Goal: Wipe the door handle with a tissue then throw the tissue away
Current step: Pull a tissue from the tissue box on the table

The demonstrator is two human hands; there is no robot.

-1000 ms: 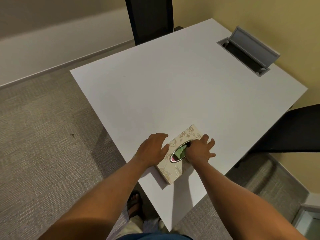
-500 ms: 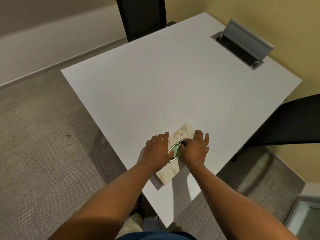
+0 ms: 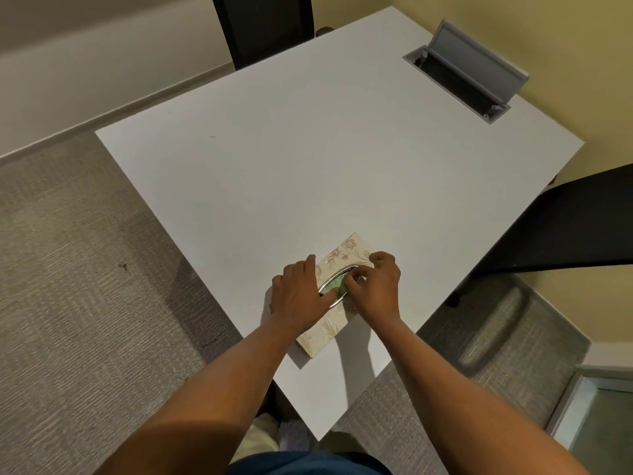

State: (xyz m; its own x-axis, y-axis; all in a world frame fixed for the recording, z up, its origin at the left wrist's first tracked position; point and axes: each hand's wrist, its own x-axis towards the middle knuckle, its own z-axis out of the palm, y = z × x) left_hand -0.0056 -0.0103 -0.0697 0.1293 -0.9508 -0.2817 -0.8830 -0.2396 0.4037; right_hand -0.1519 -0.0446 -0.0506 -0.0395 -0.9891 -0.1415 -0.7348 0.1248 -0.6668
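Note:
A cream tissue box (image 3: 353, 251) with a flower pattern and a metal-rimmed oval opening lies near the front corner of the white table (image 3: 308, 159). My left hand (image 3: 298, 293) lies flat on the box's left half and holds it down. My right hand (image 3: 376, 286) is at the opening, thumb and fingers pinched together on a small pale bit of tissue (image 3: 359, 278). Green shows inside the opening. No door handle is in view.
A grey cable hatch (image 3: 469, 75) stands open at the table's far right. One black chair (image 3: 263, 25) is at the far side, another (image 3: 565, 228) at the right. Grey carpet (image 3: 68, 269) surrounds the table, with yellow walls behind.
My left hand slid from the box's left edge onto its top. My right hand's spread fingers curled into a pinch at the opening. The view shifted a little.

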